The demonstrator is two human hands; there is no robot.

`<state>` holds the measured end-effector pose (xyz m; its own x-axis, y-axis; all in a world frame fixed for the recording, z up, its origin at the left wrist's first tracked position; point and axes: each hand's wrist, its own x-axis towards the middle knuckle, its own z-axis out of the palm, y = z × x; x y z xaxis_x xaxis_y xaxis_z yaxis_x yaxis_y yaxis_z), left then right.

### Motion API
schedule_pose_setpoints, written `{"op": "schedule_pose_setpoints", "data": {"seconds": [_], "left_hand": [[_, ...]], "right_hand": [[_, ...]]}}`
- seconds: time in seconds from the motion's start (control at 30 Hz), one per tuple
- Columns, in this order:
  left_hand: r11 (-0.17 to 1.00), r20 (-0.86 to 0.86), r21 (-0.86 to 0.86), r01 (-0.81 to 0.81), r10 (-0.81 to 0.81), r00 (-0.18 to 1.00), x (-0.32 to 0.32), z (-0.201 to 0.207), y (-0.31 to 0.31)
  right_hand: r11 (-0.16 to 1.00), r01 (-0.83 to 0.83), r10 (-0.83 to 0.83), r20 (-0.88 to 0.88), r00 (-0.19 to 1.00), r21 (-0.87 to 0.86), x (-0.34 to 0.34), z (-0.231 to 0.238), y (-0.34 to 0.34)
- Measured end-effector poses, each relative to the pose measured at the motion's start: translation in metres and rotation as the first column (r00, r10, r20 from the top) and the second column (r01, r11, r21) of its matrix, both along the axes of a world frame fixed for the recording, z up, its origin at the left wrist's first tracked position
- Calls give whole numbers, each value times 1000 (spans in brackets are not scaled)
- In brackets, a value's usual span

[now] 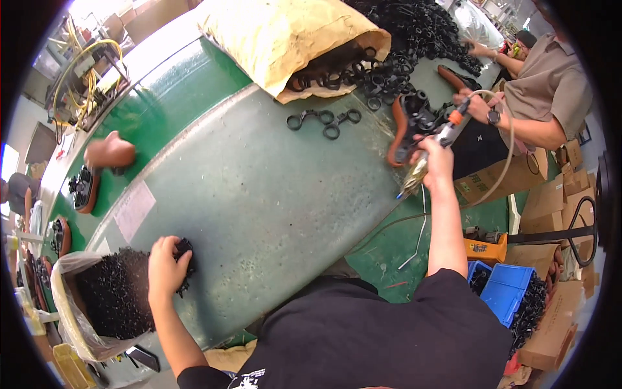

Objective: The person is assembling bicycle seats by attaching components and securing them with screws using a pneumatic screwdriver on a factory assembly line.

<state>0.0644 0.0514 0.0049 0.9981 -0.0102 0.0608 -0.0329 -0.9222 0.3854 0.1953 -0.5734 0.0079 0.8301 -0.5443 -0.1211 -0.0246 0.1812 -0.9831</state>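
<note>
My left hand [167,267] is curled at the rim of a plastic-lined box [69,319] full of small black parts [113,292]. Its fingers close on a few small black parts [184,249]. My right hand [435,162] grips a silver air screwdriver [447,133] with an orange ring, its blue tip [400,196] pointing down and left. A hose [507,152] loops off its upper end. Just beyond the tool, a brown saddle-shaped piece [398,126] with a black mechanism stands on the table's right edge. Two black double-ring parts [310,119] lie farther back.
An open paper sack [285,39] spills black ring parts beside a large black heap [421,29]. Brown pieces, one blurred [111,152], sit on the green strip [194,74] at left. A co-worker's hand [478,107] is near my screwdriver. Blue bins [506,292] and cartons stand right.
</note>
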Motion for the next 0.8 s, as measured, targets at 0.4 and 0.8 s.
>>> {"op": "schedule_pose_setpoints", "data": {"seconds": [0.4, 0.8], "left_hand": [[992, 303, 120, -46, 8, 953, -3, -41, -1], [-16, 191, -981, 193, 77, 979, -79, -1, -99]], "right_hand": [[296, -848, 940, 20, 339, 440, -109, 13, 183], [497, -868, 765, 478, 431, -12, -112, 92, 210]]}}
